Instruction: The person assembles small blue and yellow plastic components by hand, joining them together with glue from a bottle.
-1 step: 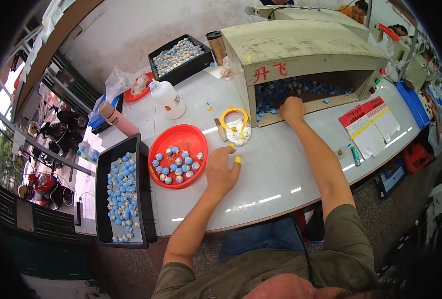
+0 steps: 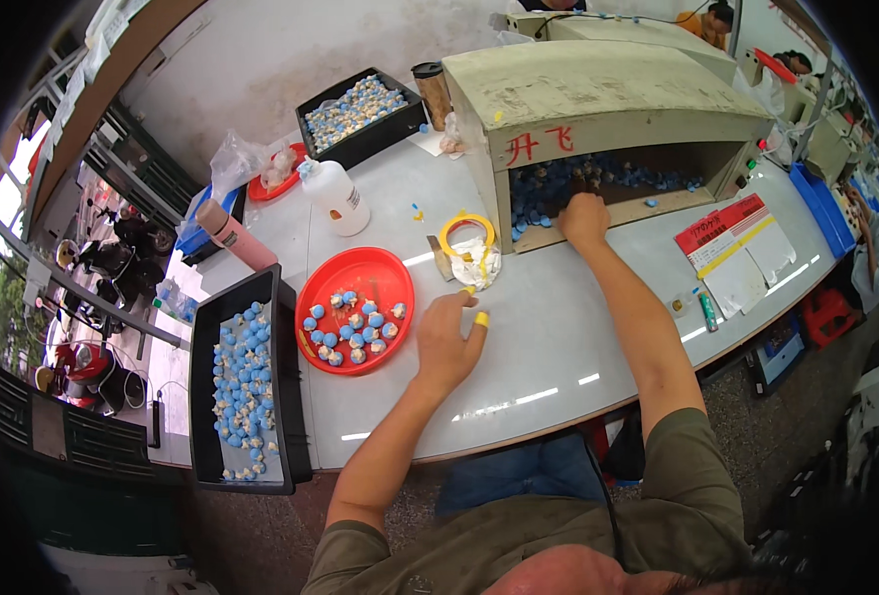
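Head view: small blue pieces [image 2: 568, 188] lie inside the box opening [image 2: 608, 183], where the right grip [image 2: 583, 218] curls closed among them. Left grip [image 2: 449, 337] rests open on the desk [image 2: 559, 327], just beside the red tray [image 2: 355, 293].

The red round tray [image 2: 355, 295] left of centre looks like glossy plastic, and the white table [image 2: 559, 337] beneath it is smooth with bright streaks of reflected light. At upper right, the big box [image 2: 608, 94] has a matt, worn, painted surface, while the white bottle [image 2: 335, 195] at upper left seems semi-matt plastic.
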{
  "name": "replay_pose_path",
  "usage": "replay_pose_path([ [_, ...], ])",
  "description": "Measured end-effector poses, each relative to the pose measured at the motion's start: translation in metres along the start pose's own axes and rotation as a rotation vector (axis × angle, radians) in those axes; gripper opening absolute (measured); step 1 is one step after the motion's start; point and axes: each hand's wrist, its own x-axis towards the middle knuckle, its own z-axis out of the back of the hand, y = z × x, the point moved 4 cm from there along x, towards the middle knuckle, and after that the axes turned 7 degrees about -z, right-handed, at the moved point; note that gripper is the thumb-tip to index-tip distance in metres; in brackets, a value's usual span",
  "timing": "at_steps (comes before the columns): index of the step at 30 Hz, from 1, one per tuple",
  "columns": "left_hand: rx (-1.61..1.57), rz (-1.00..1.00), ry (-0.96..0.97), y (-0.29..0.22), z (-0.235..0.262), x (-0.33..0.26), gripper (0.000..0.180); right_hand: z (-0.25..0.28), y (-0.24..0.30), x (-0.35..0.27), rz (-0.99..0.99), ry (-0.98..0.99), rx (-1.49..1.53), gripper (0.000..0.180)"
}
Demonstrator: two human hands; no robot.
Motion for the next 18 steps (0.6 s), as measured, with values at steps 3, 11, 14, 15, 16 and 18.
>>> replay_pose_path([
  [3, -0.382, 0.32, 0.103, 0.008, -0.017, -0.006, 0.034, 0.0, -0.007, -0.022, -0.014, -0.213, 0.043, 0.025],
  [11, -1.017, 0.893, 0.111, 0.03, -0.046, -0.03, 0.032, 0.008, 0.055, -0.193, 0.771, 0.046, 0.548, 0.047],
  [14, -0.999, 0.878, 0.204, 0.03, -0.046, -0.032, 0.028, 0.015, 0.055, -0.205, 0.797, 0.112, 0.595, 0.048],
  [15, -1.022, 0.886, 0.237, 0.028, -0.046, -0.032, 0.027, 0.015, 0.052, -0.205, 0.785, 0.161, 0.581, 0.049],
  [16, -1.022, 0.883, 0.245, 0.027, -0.044, -0.031, 0.027, 0.016, 0.049, -0.205, 0.779, 0.156, 0.582, 0.049],
  [18, -1.09, 0.91, 0.283, 0.024, -0.044, -0.03, 0.029, 0.014, 0.044, -0.206, 0.835, 0.199, 0.631, 0.05],
])
